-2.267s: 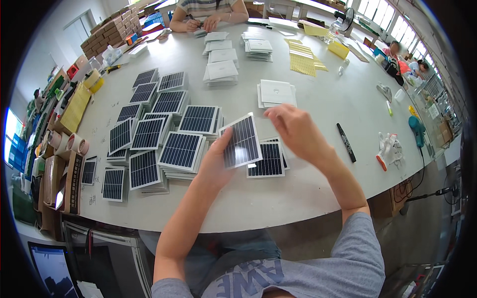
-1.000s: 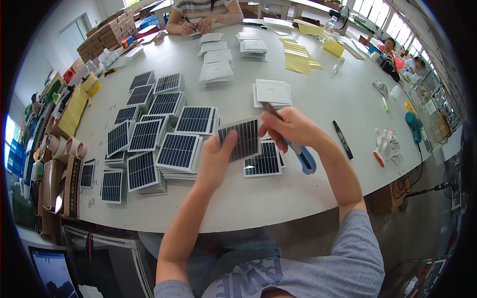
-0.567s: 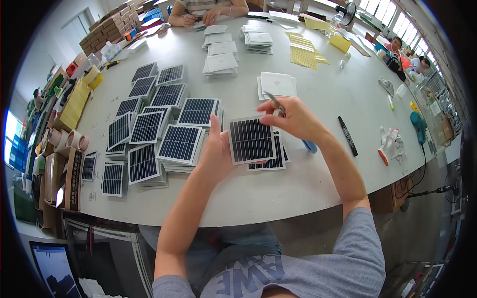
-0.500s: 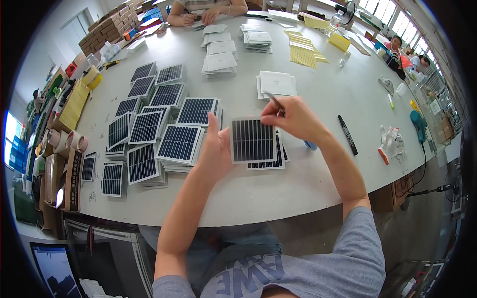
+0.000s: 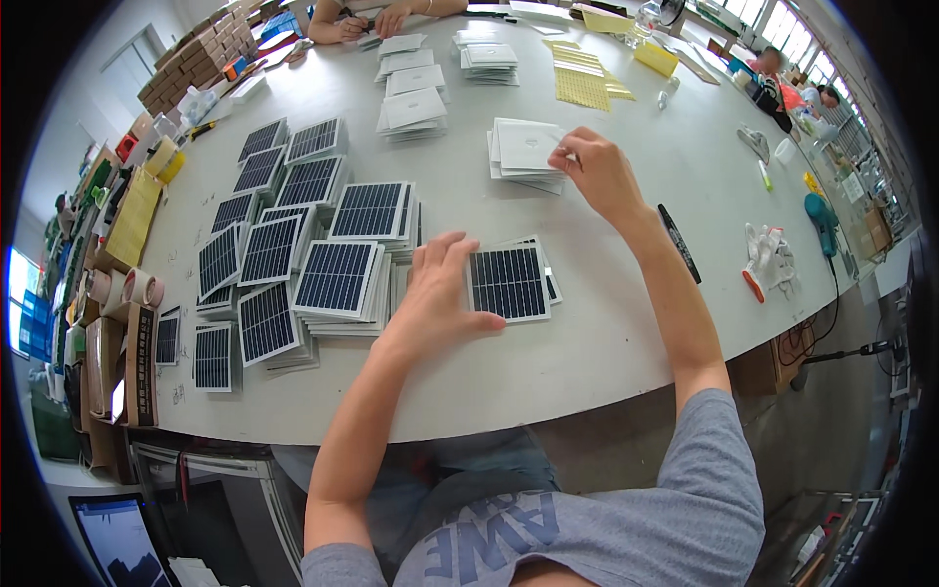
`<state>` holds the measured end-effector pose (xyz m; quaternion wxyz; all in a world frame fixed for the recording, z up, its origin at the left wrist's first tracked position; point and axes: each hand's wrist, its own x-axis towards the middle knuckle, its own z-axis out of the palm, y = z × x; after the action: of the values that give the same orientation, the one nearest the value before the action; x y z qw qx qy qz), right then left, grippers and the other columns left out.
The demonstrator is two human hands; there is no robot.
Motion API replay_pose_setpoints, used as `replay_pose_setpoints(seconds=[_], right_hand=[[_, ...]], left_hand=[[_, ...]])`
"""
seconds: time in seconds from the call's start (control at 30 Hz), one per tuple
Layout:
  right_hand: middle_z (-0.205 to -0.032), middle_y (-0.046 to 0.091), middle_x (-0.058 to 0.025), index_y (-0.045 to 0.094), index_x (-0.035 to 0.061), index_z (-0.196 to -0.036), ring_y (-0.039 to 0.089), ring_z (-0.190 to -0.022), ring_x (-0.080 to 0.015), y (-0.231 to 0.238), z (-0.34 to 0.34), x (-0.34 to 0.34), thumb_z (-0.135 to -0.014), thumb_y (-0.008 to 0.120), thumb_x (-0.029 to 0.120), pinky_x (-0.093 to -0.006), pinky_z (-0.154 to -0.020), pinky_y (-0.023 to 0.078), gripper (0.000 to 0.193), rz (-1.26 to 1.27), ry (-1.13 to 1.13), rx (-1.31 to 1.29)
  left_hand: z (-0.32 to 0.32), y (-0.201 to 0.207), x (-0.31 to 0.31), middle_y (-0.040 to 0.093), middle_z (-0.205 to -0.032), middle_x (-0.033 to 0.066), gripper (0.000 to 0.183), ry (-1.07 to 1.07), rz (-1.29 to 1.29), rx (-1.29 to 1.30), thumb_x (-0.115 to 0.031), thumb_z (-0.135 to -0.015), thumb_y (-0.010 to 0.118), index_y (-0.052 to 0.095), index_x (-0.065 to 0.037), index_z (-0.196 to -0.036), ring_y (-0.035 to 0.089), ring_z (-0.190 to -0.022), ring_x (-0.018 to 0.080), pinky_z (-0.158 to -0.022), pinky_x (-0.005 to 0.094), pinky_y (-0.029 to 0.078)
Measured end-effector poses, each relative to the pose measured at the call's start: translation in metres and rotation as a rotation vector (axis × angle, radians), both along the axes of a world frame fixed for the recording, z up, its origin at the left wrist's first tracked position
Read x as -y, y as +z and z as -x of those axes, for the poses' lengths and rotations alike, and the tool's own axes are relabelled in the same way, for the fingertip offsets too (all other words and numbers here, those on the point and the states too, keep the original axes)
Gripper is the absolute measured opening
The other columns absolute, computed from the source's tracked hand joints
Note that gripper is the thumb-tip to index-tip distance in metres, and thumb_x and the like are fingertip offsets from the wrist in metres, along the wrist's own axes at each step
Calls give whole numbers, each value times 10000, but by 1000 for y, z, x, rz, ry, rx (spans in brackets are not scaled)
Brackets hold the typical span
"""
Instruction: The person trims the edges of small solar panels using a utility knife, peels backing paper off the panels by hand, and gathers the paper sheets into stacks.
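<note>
Worker's left hand (image 5: 435, 293) spread at left edge of solar panel (image 5: 509, 282), which lies near table's (image 5: 548, 382) front. Right hand (image 5: 606, 178): fingertips together at white stack (image 5: 520, 147); grip unclear. Cardboard box (image 5: 144, 362), left; contents indistinct.

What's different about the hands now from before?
The left hand let go of its solar panel, whose place I can't tell; the hand is open beside the small panel pile. The right hand moved forward to the white stack. The marker and gloves stayed put.
</note>
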<state>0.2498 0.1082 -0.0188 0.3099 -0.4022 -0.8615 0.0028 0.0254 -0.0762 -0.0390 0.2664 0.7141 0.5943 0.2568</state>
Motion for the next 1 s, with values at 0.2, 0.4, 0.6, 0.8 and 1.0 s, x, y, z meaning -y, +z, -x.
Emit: replay_pose_setpoints(seconds=[0.2,0.4,0.6,0.8,1.0], right_hand=[[-618,533,32,694,29,-970,496,-529,-40,34,10,14,-945,664,274,-211,-487,411,248,309,58,-554],[-679,554,30,657,31,-1012,481,-559,-40,28,11,19,-967,635,263,-203,-491,382,237,484,61,-454],[-728,550,38,649,27,-971,455,-639,-41,33,26,59,-914,700,195,-229,-563,387,184,592,324,-315],[-684,540,34,643,27,-921,460,-608,-45,34,32,72,-867,733,115,-230,-543,384,136,637,421,-297],[-619,497,-5,548,17,-778,539,-492,-80,46,32,71,-1019,409,519,-252,-435,500,573,712,279,-474]], left_hand=[[7,-6,-8,563,-1188,94,713,62,-92,179,-105,-649,869,496,-14,-1250,554,-1115,216,-935,340,478],[8,-9,-10,647,-955,15,432,128,78,625,21,-824,731,541,6,-1212,610,-798,61,-757,211,506],[9,-17,-14,687,-1086,53,247,25,68,1277,-115,-980,585,604,-17,-1205,644,-943,114,-832,260,516],[0,2,-2,637,-1186,67,320,-92,316,1411,-191,-1013,533,545,-14,-1279,637,-1051,199,-848,414,590],[7,-13,-12,659,-1114,72,278,65,-34,903,-113,-1018,506,602,18,-1244,616,-972,125,-831,288,561]])
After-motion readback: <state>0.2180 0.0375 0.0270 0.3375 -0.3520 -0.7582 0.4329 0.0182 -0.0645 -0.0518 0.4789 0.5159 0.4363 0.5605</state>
